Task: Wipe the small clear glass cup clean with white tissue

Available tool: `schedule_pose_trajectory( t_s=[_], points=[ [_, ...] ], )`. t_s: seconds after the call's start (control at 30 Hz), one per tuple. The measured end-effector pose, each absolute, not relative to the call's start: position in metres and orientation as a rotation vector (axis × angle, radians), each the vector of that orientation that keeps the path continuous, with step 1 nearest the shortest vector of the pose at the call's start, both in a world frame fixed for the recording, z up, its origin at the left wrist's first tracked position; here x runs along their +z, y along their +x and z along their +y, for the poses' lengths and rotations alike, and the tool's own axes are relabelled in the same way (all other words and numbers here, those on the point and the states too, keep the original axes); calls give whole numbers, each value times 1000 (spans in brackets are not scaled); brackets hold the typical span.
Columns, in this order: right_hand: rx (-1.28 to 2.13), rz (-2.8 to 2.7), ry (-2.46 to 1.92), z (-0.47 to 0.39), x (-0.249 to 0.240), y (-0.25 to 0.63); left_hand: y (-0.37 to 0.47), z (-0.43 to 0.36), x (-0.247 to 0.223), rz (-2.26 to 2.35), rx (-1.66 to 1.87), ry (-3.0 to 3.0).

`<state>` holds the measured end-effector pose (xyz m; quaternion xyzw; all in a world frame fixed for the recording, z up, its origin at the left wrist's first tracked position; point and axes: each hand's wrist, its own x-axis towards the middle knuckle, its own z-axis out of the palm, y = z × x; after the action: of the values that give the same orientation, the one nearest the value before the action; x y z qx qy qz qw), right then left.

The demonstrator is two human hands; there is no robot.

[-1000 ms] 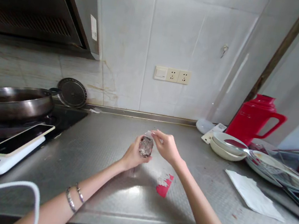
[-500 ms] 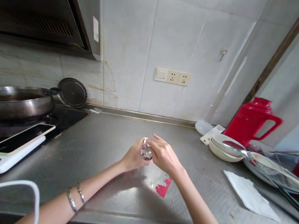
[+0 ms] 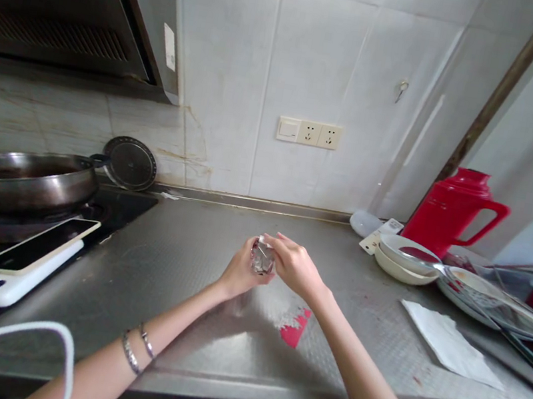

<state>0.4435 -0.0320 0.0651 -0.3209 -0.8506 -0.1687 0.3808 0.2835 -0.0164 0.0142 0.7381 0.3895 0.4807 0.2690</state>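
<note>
Above the middle of the metal counter, my left hand [image 3: 241, 271] is wrapped round a small round thing with a crinkled, silver foil-like end [image 3: 262, 259]. Its silver end faces me; the sides are mostly covered by my fingers, so its exact kind cannot be told. My right hand [image 3: 295, 263] comes in from the right, fingers bent together at the upper rim of the silver end, where a bit of white shows. Below my hands, a torn red piece of wrapper [image 3: 295, 331] lies on the counter [image 3: 198, 249].
To the left are a stove with a steel pan [image 3: 30, 186], a phone [image 3: 39, 244] on a white power bank [image 3: 16, 278], and a white cable. On the right stand stacked bowls [image 3: 402, 268], a red thermos [image 3: 457, 209] and a folded white tissue [image 3: 453, 344].
Both hands have shifted slightly upward in view, still together on the small round thing. My right fingers now lie closer along its upper rim. The view has tilted a little.
</note>
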Motion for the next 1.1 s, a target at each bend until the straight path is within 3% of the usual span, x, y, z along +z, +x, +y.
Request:
schedule_pose_trajectory(
  t_s=[0.43, 1.1],
  points=[
    [-625, -2253, -776, -59, 41, 430, 288, -17, 5, 1110, 1341, 1914],
    [-243, -1940, -824, -53, 30, 432, 290, -15, 12, 1046, 1337, 1771]
  ],
)
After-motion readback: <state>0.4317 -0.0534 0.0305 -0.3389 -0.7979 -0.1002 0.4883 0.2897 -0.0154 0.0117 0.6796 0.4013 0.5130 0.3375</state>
